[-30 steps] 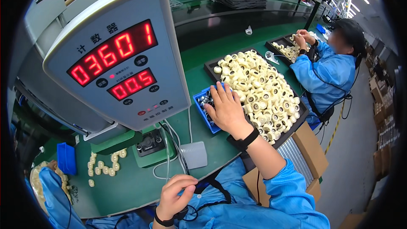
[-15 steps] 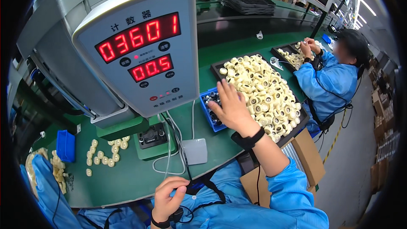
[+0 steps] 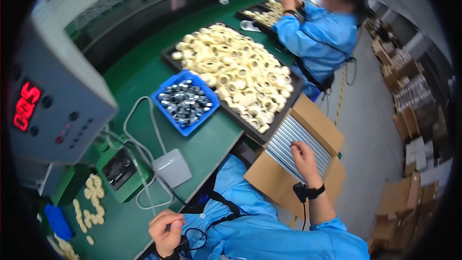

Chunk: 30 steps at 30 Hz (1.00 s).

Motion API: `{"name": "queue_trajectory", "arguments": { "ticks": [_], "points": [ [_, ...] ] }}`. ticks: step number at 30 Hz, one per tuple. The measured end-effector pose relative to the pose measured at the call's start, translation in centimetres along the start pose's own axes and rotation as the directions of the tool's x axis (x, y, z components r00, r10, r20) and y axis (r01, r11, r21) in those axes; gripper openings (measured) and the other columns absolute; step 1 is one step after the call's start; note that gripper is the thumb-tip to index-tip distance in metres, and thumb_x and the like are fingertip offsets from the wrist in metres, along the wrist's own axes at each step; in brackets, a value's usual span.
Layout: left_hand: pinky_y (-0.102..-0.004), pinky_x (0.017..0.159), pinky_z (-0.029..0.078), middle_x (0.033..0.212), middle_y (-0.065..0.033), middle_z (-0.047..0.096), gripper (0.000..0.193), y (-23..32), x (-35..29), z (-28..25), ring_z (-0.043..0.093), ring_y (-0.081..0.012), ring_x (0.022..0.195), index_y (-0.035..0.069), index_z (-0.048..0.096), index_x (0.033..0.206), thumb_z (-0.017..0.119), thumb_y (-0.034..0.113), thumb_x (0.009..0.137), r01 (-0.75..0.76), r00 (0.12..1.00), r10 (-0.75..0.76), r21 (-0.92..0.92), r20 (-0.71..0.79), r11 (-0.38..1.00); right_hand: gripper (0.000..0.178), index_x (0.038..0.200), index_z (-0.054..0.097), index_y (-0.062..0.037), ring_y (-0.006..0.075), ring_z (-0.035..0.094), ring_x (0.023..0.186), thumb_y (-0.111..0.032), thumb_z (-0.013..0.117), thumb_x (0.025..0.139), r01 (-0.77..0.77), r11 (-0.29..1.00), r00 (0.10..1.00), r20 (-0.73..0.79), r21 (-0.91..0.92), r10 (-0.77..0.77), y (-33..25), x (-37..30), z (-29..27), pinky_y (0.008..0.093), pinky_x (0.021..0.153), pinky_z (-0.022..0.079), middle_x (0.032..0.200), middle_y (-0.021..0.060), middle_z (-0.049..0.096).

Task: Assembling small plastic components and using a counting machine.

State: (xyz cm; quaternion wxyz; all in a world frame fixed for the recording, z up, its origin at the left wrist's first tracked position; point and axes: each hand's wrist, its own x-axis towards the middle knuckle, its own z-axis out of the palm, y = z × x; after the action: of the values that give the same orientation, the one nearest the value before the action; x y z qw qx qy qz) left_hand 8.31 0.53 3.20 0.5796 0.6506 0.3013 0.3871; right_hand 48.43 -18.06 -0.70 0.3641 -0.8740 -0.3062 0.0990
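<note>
My right hand point(image 3: 306, 162) is over an open cardboard box point(image 3: 323, 124), its fingertips drawn together at a row of shiny metal rods point(image 3: 285, 150). Whether a rod is between them I cannot make out. In front of my body, near the table edge, my left hand point(image 3: 166, 231) is loosely curled, and no object shows in it. A black tray point(image 3: 248, 127) heaped with cream-coloured round plastic parts point(image 3: 236, 74) lies ahead of me. Against its left side stands a blue bin point(image 3: 185, 130) full of small shiny metal parts point(image 3: 185, 101).
At left stands a grey machine with a red digital display point(image 3: 26, 106). A grey pedal-like block point(image 3: 172, 168) with a cable sits on the green table. Cream parts point(image 3: 94, 188) lie beside a small blue box point(image 3: 58, 221). A co-worker in blue point(image 3: 317, 38) works at far right.
My right hand has moved from above the blue bin, back and right to the rods in the cardboard box. My left hand stays near my body. The view has swung right.
</note>
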Motion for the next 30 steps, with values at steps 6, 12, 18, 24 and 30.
{"name": "queue_trajectory", "arguments": {
  "ticks": [6, 12, 18, 24, 30],
  "points": [
    [-0.0295, 0.054, 0.041, 0.074, -0.0123, 0.062, 0.009, 1.9, 0.5, 0.6, 0.054, -0.0203, 0.062, -0.004, 0.07, 0.087, 0.072, 0.004, 0.084, -0.133, 0.949, 0.098, 0.101, 0.3, 0.986, 0.034, 0.12, 0.064, -0.0035, 0.0381, 0.057, 0.102, -0.028, 0.054, 0.098, 0.097, 0.97, 0.983, 0.172, -0.223, -0.059, 5.5, -1.2, 6.8, 0.0456, 0.091, 0.046, 0.108, 0.0206, 0.061],
    [-0.0292, 0.054, 0.041, 0.078, -0.0133, 0.063, 0.009, 2.2, 1.1, 1.5, 0.055, -0.0214, 0.062, -0.004, 0.07, 0.089, 0.071, 0.002, 0.083, -0.158, 0.945, 0.112, 0.132, 0.306, 0.979, 0.036, 0.11, 0.065, -0.0022, 0.0425, 0.056, 0.102, -0.033, 0.05, 0.099, -0.005, 0.953, 0.994, 0.1, -0.304, 0.037, 4.7, 0.3, 10.5, 0.0515, 0.09, 0.045, 0.108, 0.0228, 0.059],
    [-0.0286, 0.055, 0.041, 0.08, -0.0131, 0.064, 0.009, 1.6, 0.5, 1.6, 0.056, -0.0198, 0.063, -0.004, 0.069, 0.09, 0.069, 0.002, 0.085, -0.082, 0.962, 0.041, 0.139, 0.271, 0.987, 0.038, 0.104, 0.063, -0.0005, 0.0454, 0.054, 0.103, -0.036, 0.049, 0.099, -0.008, 0.961, 0.985, 0.166, -0.275, 0.056, 5.2, 1.0, 10.4, 0.0551, 0.088, 0.044, 0.107, 0.0256, 0.058],
    [-0.0295, 0.059, 0.044, 0.082, -0.013, 0.065, 0.01, 1.5, 0.8, 2.0, 0.057, -0.02, 0.066, -0.004, 0.069, 0.093, 0.068, 0.003, 0.086, -0.048, 0.961, 0.002, 0.162, 0.275, 0.986, 0.049, 0.106, 0.061, -0.001, 0.0441, 0.053, 0.104, -0.047, 0.047, 0.098, -0.106, 0.907, 0.947, 0.237, -0.408, 0.217, 2.8, 2.3, 10.3, 0.0538, 0.09, 0.045, 0.109, 0.0229, 0.058],
    [-0.0314, 0.067, 0.05, 0.088, -0.0155, 0.069, 0.012, 1.9, 1.1, 2.5, 0.064, -0.0234, 0.075, -0.004, 0.07, 0.097, 0.068, 0.004, 0.088, -0.007, 0.961, -0.038, 0.16, 0.274, 0.987, 0.048, 0.107, 0.062, -0.0019, 0.0399, 0.055, 0.106, -0.047, 0.055, 0.091, -0.124, 0.901, 0.977, 0.108, -0.416, 0.184, 3.0, 1.7, 11.3, 0.0529, 0.089, 0.047, 0.112, 0.0205, 0.058]
  ]
}}
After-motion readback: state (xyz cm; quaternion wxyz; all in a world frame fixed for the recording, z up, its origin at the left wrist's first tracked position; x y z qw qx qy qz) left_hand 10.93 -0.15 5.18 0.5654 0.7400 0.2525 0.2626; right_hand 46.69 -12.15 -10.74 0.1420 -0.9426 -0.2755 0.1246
